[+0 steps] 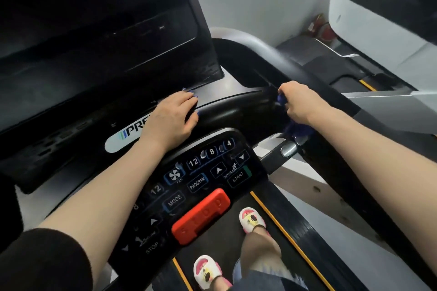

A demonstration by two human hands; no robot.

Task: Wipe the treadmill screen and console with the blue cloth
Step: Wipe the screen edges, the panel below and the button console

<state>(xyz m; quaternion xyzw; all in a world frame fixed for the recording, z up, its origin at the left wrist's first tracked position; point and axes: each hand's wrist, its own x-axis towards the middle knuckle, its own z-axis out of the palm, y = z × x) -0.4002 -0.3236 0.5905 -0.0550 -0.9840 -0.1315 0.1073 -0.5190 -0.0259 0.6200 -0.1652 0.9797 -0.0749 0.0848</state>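
The treadmill's dark screen (pixel 99 30) fills the upper left. Below it runs the black console (pixel 224 111) with a button panel (pixel 201 172) and a red stop bar (pixel 201 216). My left hand (pixel 173 118) rests flat on the console ledge just under the screen, fingers relaxed. My right hand (pixel 300 101) grips the bunched blue cloth (pixel 298 129) against the console's right end, by the handrail. Most of the cloth is hidden under the hand; a fold hangs below the wrist.
A grey handrail (pixel 255 42) curves behind the console at right. A silver pulse grip (pixel 288 149) sits below my right hand. My feet in white slippers (pixel 251 218) stand on the belt. Another white and black machine (pixel 378 12) stands at the far right.
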